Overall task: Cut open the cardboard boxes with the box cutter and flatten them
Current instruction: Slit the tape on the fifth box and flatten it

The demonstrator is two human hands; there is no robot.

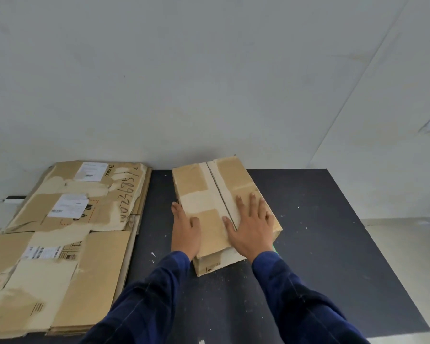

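The cardboard box [199, 192] lies on the black mat [320, 232], near its far edge and close to the wall [209, 70], with its top flaps closed and a slit running between them. The right hand [251, 227] rests flat on the top, fingers straight and spread, holding nothing. The left hand [185, 229] lies against the left side of the box, fingers straight along it and thumb on the top. Both sleeves are dark blue. To the left, well apart from the box, is a stack of flattened boxes [67, 244] with white labels
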